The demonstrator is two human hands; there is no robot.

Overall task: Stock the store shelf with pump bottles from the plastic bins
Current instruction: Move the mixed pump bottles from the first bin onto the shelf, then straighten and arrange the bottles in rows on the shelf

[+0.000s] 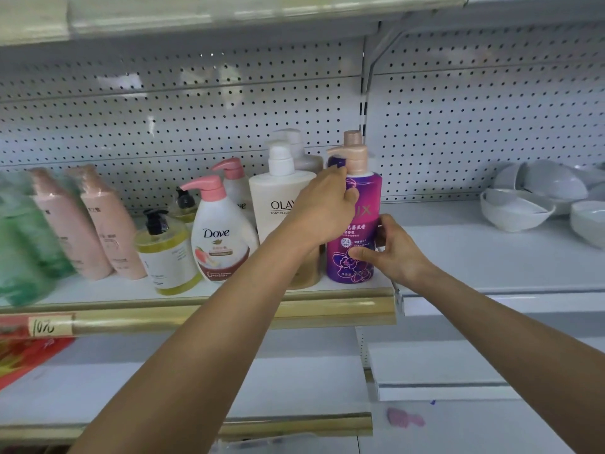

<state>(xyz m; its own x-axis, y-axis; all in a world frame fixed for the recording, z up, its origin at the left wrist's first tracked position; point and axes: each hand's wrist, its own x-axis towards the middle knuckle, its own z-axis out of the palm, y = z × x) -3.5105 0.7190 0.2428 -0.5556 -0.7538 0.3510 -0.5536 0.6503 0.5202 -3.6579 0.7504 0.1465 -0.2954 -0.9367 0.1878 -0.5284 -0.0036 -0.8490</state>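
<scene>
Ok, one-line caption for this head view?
Both hands, left hand and right hand, grip a purple pump bottle upright at the shelf end, beside other bottles.

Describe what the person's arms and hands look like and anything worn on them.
Both forearms are bare for their whole visible length, with no sleeves in view. The left hand and right hand wear no gloves, and no rings, watch, bracelet or markings show on either. Fingernails are short and unpainted where visible.

A shop: a pegboard-backed shelf (327,290) lined with branded pump bottles (222,237), a handwritten price tag (45,326) on its edge.
</scene>
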